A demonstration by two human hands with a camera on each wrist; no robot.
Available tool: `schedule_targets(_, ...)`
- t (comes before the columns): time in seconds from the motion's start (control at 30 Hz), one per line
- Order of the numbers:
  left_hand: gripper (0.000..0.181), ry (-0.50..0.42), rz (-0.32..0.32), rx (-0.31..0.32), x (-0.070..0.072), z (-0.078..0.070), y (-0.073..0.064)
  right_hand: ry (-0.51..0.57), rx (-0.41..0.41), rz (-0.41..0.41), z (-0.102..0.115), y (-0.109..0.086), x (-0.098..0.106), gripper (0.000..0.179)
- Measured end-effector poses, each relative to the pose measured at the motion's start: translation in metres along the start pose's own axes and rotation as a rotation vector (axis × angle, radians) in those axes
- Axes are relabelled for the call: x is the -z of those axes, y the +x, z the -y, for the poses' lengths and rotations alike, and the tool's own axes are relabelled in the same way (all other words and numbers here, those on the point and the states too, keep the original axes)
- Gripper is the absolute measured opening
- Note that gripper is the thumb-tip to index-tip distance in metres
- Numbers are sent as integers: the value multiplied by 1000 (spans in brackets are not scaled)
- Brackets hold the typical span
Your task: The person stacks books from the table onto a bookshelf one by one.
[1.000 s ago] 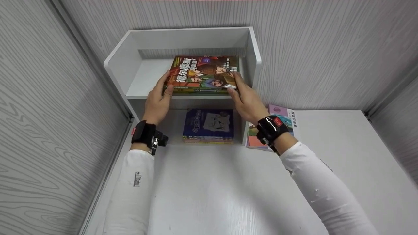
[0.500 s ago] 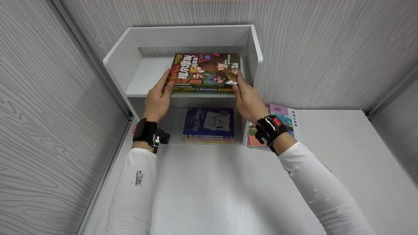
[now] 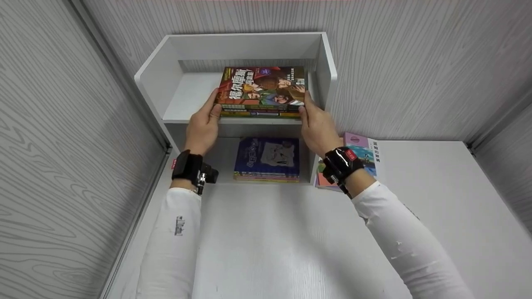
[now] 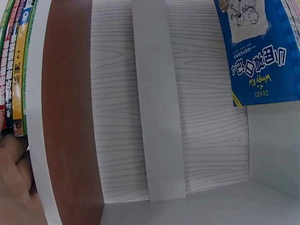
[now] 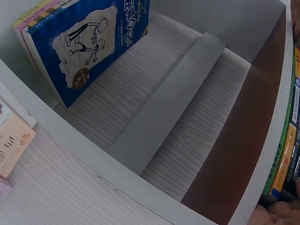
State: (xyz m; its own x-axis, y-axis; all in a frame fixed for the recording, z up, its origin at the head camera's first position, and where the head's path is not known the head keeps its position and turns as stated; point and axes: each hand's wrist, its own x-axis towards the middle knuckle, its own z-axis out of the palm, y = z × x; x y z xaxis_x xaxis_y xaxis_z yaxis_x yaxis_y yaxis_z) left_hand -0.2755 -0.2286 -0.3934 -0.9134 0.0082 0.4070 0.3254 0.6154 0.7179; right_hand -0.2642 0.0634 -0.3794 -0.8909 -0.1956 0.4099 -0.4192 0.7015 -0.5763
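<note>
A stack of comic-style books (image 3: 262,89) lies flat on the upper shelf, spines toward me near its front edge. My left hand (image 3: 202,128) grips its left end, thumb at the front corner and fingers along the side. At the right end my right hand (image 3: 319,126) holds it the same way. In the left wrist view, the coloured spines of the book stack (image 4: 18,70) show above the left hand (image 4: 16,183). The right wrist view catches the stack's spines (image 5: 283,154) at its edge, with fingers (image 5: 276,213) below.
The white two-tier bookshelf (image 3: 330,62) stands against the back wall. On its lower level lies a stack of blue Diary of a Wimpy Kid books (image 3: 268,153). Colourful books (image 3: 361,149) lie on the white tabletop (image 3: 257,232) right of the shelf.
The stack has slid slightly back and straightened on the upper shelf, with both hands still at its ends. More of its spines show now. The lower books have not moved.
</note>
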Motion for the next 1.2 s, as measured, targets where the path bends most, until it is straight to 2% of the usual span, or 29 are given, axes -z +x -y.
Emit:
schedule_targets(0.3, 53, 5, -51, -20, -2, -2, -1, -43, 55, -99, 0, -1, -5, 53)
schedule_targets(0.87, 57, 63, -79, 4, -4, -3, -3, -15, 43, -68, 1, -1, -4, 54)
schedule_targets(1.2, 55, 123, -101, -50, -7, -3, -3, 12, 74, -85, -2, -2, -5, 53)
